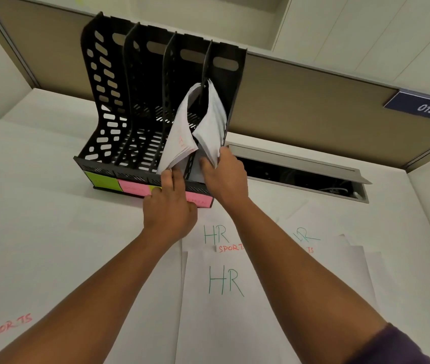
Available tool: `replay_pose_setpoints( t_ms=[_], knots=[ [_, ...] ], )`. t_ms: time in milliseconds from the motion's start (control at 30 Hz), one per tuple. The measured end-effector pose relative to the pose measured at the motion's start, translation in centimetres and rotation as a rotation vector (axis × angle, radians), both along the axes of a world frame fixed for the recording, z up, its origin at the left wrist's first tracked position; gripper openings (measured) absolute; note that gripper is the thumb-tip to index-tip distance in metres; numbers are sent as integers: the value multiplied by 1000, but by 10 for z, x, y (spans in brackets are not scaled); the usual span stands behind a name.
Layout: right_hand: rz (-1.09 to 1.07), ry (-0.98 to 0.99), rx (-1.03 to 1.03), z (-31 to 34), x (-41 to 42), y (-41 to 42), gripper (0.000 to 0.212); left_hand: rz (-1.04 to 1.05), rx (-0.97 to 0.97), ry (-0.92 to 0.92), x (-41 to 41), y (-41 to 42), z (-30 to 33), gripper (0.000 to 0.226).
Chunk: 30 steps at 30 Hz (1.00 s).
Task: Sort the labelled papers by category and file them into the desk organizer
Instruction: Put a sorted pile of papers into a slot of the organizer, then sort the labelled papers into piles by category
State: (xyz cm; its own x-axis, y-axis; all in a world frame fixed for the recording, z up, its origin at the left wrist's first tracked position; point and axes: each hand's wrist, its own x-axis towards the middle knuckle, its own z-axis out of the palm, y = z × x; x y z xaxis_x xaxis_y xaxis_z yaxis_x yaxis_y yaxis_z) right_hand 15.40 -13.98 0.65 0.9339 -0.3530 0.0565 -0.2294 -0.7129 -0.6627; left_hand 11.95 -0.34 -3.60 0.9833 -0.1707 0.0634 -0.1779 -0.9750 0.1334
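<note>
step: filing | left hand [169,206] grip pinches one sheaf [179,137], right hand [224,174] grip another sheaf [212,122], apparently straddling organizer [108,101] divider | next: seat each

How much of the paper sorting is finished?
Partly done. Two bundles already stand in the black organizer: the left hand holds the left bundle, the right hand pinches the right bundle. Left to file: HR sheets and SPORTS sheets lying on the desk.

left organizer slots [140,106] open, papers [203,127] fill right
</note>
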Motion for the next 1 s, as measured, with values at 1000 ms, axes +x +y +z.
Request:
replay_pose_setpoints(
  t_ms=[1000],
  knots=[
    [-235, 475, 59, -98, -282, -54, 114, -249, 145, 571, -171, 48, -51, 123]
  ],
)
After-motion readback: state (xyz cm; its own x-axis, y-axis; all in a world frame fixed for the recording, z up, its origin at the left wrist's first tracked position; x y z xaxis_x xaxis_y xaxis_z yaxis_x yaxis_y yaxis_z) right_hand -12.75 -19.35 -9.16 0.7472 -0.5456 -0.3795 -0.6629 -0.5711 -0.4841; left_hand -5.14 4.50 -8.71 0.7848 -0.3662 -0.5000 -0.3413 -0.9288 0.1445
